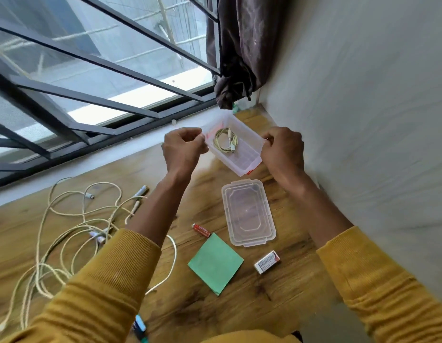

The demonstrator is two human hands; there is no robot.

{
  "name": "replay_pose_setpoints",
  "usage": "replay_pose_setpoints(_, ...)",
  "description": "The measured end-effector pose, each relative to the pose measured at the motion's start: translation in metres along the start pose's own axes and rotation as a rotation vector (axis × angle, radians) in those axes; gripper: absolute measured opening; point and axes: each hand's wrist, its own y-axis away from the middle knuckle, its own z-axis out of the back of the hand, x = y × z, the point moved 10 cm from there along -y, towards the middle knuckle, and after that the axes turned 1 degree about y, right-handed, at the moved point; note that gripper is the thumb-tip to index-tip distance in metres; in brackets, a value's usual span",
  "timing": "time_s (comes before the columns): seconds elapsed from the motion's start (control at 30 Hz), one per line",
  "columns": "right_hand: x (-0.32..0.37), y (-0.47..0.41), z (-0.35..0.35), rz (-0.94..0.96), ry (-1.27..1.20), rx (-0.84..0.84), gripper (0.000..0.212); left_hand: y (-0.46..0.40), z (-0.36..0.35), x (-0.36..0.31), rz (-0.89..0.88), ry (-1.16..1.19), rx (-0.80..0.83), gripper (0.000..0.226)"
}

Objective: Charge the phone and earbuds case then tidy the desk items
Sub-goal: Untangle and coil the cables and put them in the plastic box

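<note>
Left hand (182,148) and right hand (282,151) each pinch an end rim of a clear plastic container (236,147), held above the wooden table (190,305); a coiled cable (226,141) lies inside. Its lid (248,212) lies on the table below, near a red battery (201,230), green paper square (216,263), small box (267,261). Loose cables (74,231) lie tangled to the left.

1. I get one view only: a wide-angle head camera, so nothing is shared with a second view.
2. It looks forward and steeply down over the wooden desk (239,305).
3. It sits close; both sleeves fill the lower frame.
4. It faces the barred window (91,70), with the wall (363,107) at right.
</note>
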Motion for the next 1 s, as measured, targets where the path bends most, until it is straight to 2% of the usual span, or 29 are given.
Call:
replay_pose_setpoints(0.33,0.11,0.097,-0.049,0.273,-0.19,0.122,0.022,0.101,0.169,0.086,0.147,0.25,-0.175,0.022)
replay_pose_setpoints(0.63,0.208,0.204,-0.101,0.3,-0.372,0.283,0.012,0.196,0.316,0.151,0.24,0.374,-0.43,0.009)
replay_pose_setpoints(1.0,0.331,0.317,-0.174,0.304,-0.585,0.393,0.027,0.251,0.48,0.201,0.258,0.476,-0.61,0.01)
